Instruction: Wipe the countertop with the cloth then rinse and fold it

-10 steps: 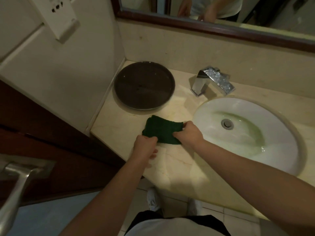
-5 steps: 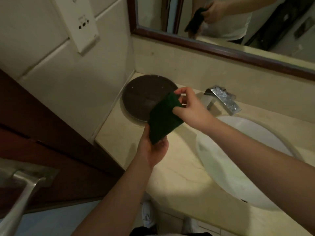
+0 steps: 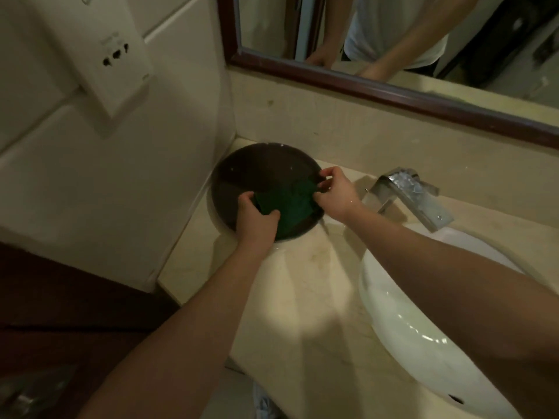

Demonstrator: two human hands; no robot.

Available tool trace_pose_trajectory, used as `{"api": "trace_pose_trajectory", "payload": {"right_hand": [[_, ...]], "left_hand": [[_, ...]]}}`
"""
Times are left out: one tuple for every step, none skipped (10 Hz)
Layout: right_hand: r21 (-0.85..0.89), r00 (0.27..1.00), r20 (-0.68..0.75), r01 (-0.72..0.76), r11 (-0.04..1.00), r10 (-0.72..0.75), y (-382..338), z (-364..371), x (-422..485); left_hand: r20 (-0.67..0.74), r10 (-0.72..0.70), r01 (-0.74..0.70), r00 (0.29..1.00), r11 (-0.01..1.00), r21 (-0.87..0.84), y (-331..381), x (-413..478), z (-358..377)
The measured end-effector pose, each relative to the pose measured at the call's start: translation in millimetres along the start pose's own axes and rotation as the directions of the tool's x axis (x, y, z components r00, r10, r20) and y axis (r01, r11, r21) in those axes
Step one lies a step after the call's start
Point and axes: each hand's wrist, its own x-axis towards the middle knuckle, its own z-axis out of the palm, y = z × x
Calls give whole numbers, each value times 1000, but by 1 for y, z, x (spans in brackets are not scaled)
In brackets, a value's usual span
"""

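Observation:
A dark green cloth (image 3: 290,204) lies folded over the near right part of a round dark tray (image 3: 248,173) in the counter's back left corner. My left hand (image 3: 257,219) grips the cloth's left edge, thumb on top. My right hand (image 3: 335,192) pinches its far right corner between fingers and thumb. The beige marble countertop (image 3: 302,291) stretches from the tray toward me. Whether the cloth rests fully on the tray or hangs just above it I cannot tell.
A white oval sink (image 3: 423,322) sits to the right, with a chrome faucet (image 3: 411,195) behind it. A wood-framed mirror (image 3: 393,89) runs along the back wall. A wall socket plate (image 3: 118,58) hangs on the left wall. Dark wood panelling (image 3: 60,313) borders the counter's left.
Both hands lifted the cloth off the countertop, held it up in the air, then carried it back and left, down onto the dark tray.

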Motion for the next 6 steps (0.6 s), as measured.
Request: {"api": "trace_pose_trajectory", "payload": {"right_hand": [[-287,986,-8,156,945,-165,7,6,-5],[-584,903,229,425,692,-362,20,17,-14],[-664,888,427,437,606,-172,33,24,-15],[-615,894,419,408,675,-158,35,19,-17],[-426,899,351,403,810,-262,9,-14,-47],[-199,881,134,472,859,-454,-22,-72,-97]], "left_hand": [[-40,179,-130,983,836,532,-7,-1,2],[292,374,-462,880,534,709,-13,-8,10],[537,132,-541,833,389,745,-20,-5,14],[530,100,-528,842,359,770,-22,-12,13],[417,231,-472,879,539,698,-6,-21,8],[350,333,-481,876,654,583,-21,-58,-9]]}}
